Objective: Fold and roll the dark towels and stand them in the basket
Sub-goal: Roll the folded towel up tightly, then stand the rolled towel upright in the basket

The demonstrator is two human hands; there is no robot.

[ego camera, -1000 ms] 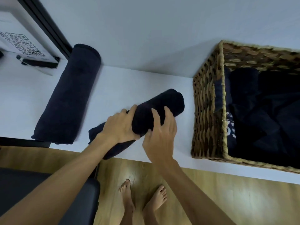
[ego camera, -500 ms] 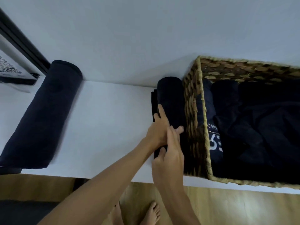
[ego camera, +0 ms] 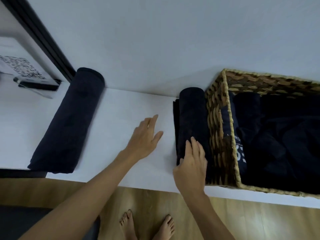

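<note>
A small rolled dark towel (ego camera: 191, 118) lies on the white table (ego camera: 131, 108), pressed against the left wall of the wicker basket (ego camera: 217, 129). My right hand (ego camera: 191, 167) rests on the towel's near end, fingers laid over it and thumb at its side. My left hand (ego camera: 144, 137) hovers over the bare table left of that roll, fingers straight, holding nothing. A larger rolled dark towel (ego camera: 69, 122) lies further left. Inside the basket sit more dark towels (ego camera: 280, 141), one with white print.
A black frame (ego camera: 41, 38) runs diagonally at the far left, with a printed card stand (ego camera: 26, 73) beside it. The wall rises directly behind the table. The table's near edge borders a wooden floor where my bare feet (ego camera: 147, 227) stand. A dark seat fills the lower left corner.
The small roll was swung round and pushed up against the basket's side. My left hand has since let go of it and moved left over the table; my right hand stays on it.
</note>
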